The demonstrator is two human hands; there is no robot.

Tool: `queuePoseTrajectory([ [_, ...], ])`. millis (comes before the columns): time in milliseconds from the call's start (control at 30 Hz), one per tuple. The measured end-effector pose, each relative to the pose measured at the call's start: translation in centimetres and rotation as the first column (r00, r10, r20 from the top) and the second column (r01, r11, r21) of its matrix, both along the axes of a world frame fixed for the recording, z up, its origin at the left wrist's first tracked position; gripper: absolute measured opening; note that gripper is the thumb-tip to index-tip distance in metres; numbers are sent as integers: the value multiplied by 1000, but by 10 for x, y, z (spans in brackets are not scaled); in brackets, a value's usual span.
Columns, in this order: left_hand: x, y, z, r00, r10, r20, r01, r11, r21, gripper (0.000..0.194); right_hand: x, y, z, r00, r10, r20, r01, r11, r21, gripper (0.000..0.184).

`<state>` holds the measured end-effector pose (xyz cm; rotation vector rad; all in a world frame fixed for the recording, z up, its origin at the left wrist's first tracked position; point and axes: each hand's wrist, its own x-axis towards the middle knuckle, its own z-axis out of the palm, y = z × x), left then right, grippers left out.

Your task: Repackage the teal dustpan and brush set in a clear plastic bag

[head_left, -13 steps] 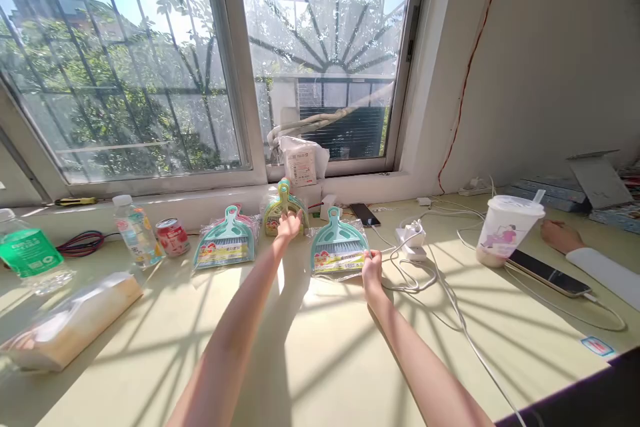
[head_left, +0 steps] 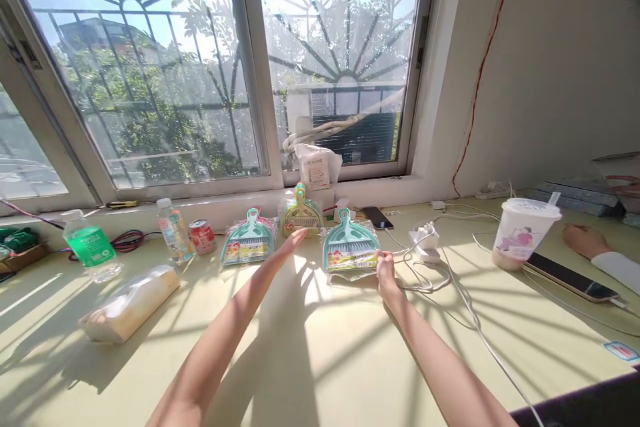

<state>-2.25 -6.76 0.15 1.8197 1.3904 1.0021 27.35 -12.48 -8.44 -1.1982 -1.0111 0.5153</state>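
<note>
Dustpan set of teal plastic, left (head_left: 245,248): rests in clear wrap on the pale yellow table (head_left: 350,367), close beside the left forearm, which is best kept from brushing it; looped handle towards the window, pinkish edge behind, bristles above a yellow printed label.

Left hand (head_left: 291,245): fingers extended at the lower front of the middle set; whether they touch or hold it cannot be told. Light, flat fingertips would avoid bunching the wrap.

Dustpan set of yellow-green plastic, middle (head_left: 301,213): sits farthest back, below a white-wrapped box (head_left: 316,172); handle upward, lower part partly hidden by the hand.

Dustpan set of teal plastic, right (head_left: 350,248): on the table; fanned bristles, yellow label with cartoon faces, glossy crinkled wrap.

Right hand (head_left: 386,270): thumb and fingers closed on that set's lower right corner; pinching the firm rim should slip less than film alone. A white power block (head_left: 425,243) stands near.
</note>
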Motion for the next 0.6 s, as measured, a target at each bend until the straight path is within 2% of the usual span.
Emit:
queuePoseTrajectory([
  [67,-7,-35,-15,985,-71,159,86,992,-93,50,-10,-3,4,996,20,-91,-29,995,-94,50],
  [133,-16,-68,-33,857,-165,488,315,917,-244,60,-26,-11,8,983,150,-104,-163,977,-134,46],
  [167,-22,-82,-40,832,-188,521,377,882,-283,60,-35,-16,10,971,225,-77,-235,961,-148,44],
  [200,-29,-94,-47,825,-167,540,380,871,-312,57,-44,-23,12,959,281,-30,-282,944,-173,42],
  [267,-43,-110,-55,860,-58,507,266,899,-348,45,-59,-39,18,941,311,134,-280,937,-208,38],
  [300,-51,-116,-57,867,15,499,186,917,-352,39,-64,-47,21,931,282,232,-241,952,-191,35],
  [367,-64,-123,-58,844,136,518,74,929,-364,33,-71,-62,29,911,143,387,-126,990,-69,32],
  [433,-73,-127,-56,800,213,561,7,932,-364,32,-78,-73,38,894,28,446,-62,996,62,37],
  [500,-78,-128,-52,742,268,614,-48,935,-350,35,-92,-78,45,864,96,494,-147,987,65,47],
  [600,-79,-125,-46,654,324,683,-105,934,-343,37,-127,-73,49,758,357,546,-366,926,-97,64],
])
